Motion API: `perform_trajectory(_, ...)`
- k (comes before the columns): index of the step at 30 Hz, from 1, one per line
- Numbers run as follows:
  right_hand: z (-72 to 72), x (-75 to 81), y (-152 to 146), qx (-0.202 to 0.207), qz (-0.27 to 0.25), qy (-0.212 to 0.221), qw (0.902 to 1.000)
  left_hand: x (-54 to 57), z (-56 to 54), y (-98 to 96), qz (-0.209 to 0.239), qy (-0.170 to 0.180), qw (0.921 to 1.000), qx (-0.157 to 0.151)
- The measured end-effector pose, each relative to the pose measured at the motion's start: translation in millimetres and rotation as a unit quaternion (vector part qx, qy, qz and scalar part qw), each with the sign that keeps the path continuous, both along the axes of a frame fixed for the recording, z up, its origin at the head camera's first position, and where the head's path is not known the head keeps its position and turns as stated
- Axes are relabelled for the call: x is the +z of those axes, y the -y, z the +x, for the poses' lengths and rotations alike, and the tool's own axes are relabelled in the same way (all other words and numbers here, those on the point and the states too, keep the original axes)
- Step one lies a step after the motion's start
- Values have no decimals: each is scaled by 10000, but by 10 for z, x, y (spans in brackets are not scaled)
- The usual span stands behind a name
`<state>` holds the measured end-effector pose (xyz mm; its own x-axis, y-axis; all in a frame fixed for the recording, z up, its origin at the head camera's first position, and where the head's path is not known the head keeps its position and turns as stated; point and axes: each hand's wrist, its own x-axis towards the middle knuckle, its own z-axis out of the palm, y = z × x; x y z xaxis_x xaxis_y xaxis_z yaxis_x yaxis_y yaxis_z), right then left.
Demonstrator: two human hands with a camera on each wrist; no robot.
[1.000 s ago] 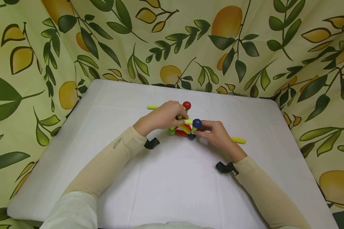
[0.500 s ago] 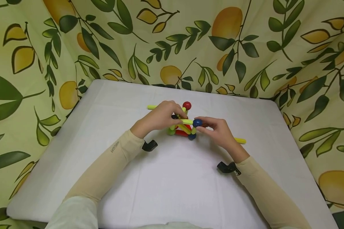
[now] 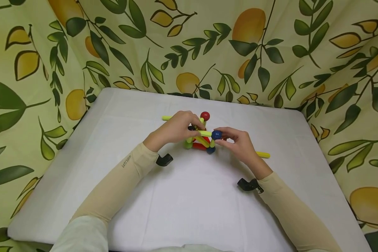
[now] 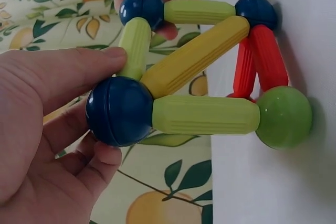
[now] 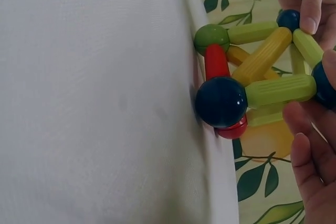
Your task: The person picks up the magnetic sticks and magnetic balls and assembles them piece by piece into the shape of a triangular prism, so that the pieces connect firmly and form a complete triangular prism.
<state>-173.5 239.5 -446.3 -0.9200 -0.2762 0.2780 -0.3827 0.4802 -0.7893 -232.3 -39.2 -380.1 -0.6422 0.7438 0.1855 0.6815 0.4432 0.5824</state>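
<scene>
A frame of ribbed toy building rods and balls stands on the white table. In the left wrist view, my left hand [image 4: 58,114] grips a dark blue top ball [image 4: 119,111], its thumb against the light green top rod [image 4: 135,48]. My right hand [image 3: 236,141] pinches the other blue top ball [image 3: 216,135]. A diagonal yellow rod [image 4: 197,56] runs down to a lower blue ball [image 4: 255,12]. Light green upright rods [image 5: 281,91], red base rods [image 4: 270,59] and a green ball [image 4: 285,117] make up the lower part. My left hand [image 3: 176,129] partly hides the frame's back in the head view.
A red ball [image 3: 205,116] tops the frame's far side. Loose yellow-green rod [image 3: 167,118] lies left of the frame, and a yellow rod [image 3: 263,154] lies beyond my right wrist. Black wrist-camera mounts [image 3: 165,160] jut from both wrists. A patterned curtain [image 3: 189,45] surrounds the white table [image 3: 189,210].
My right hand has shifted slightly up, from beside the upright rod to the blue top ball. My left hand has barely moved, and the frame stays in place.
</scene>
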Motion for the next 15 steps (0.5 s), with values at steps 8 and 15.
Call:
perform_trajectory(8,-48,-41,-63,440,882,854,9915,-188,2,376,1095,434,9906,693)
perform_trajectory(15,-37,-136,-42,605,1165,1096,9853,-547,-79,509,-7,1523,9868,556)
